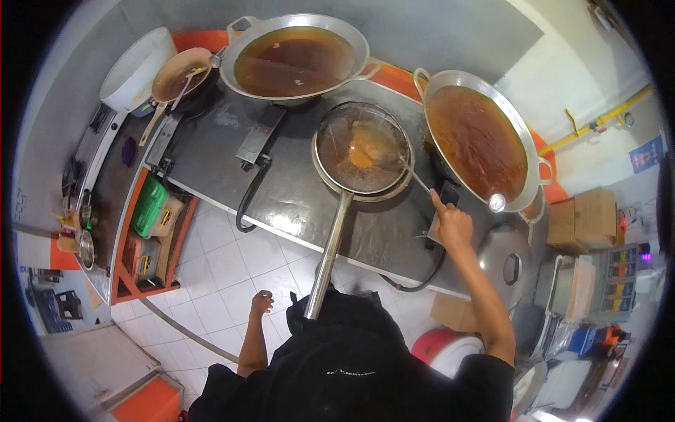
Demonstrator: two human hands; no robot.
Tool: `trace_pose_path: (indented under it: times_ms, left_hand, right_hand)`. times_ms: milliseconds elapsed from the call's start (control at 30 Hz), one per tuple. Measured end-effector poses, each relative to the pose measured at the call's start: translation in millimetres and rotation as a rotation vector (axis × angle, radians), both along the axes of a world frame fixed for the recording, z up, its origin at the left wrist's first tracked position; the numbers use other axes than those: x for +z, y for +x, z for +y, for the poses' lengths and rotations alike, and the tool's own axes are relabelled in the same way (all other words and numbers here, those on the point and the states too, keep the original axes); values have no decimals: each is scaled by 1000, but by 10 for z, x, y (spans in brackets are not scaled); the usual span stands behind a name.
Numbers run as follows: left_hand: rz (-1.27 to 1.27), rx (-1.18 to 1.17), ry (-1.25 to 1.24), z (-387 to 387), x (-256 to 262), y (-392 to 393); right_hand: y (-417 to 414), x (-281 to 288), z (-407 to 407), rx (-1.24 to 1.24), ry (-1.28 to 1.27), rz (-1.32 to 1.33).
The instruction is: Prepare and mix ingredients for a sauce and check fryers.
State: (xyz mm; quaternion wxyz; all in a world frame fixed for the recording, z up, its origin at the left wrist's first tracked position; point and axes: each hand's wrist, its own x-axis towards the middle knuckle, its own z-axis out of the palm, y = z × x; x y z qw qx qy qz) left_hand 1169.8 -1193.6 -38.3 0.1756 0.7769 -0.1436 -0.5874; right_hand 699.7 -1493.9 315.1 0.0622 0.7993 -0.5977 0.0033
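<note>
My right hand [454, 226] grips the thin metal handle of a utensil [419, 179], index finger stretched along it. The utensil's far end is blurred inside a round mesh strainer [332, 163]. Orange-brown matter [364, 150] lies at the middle of the mesh. Beneath the strainer is a round metal vessel [364, 198] on the dark counter [285, 195]. The strainer's long metal handle [329, 258] points back towards my body, untouched by either hand. My left hand [262, 302] hangs low beside my body over the tiled floor, fingers loosely curled, with nothing visible in it.
Two wide metal woks of brown liquid stand behind: one [295, 63] at the back, another [477, 142] at right with a dial thermometer [497, 202] on its rim. A frying pan [182, 74] sits back left. A domed lid [503, 258] lies right of my forearm.
</note>
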Motion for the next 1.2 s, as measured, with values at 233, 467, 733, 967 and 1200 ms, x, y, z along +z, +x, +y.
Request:
trace_pose_path:
  times_ms: [233, 467, 733, 967, 1200]
  left_hand:
    - [15, 2, -66, -294, 76, -92]
    - [-19, -4, -80, -324, 191, -347]
    - [-6, 13, -41, 184, -70, -912]
    - [-12, 70, -12, 249, 218, -1597]
    - [-48, 102, -134, 334, 317, -2033]
  right_hand:
    - [10, -57, 227, -63, -56, -177]
    - [-224, 476, 152, -144, -31, -350]
    - [-2166, 1123, -646, -364, -42, -598]
    - [-3298, 991, -1356, -386, -305, 21]
    - [-3575, 362, -1676, -295, 80, -131]
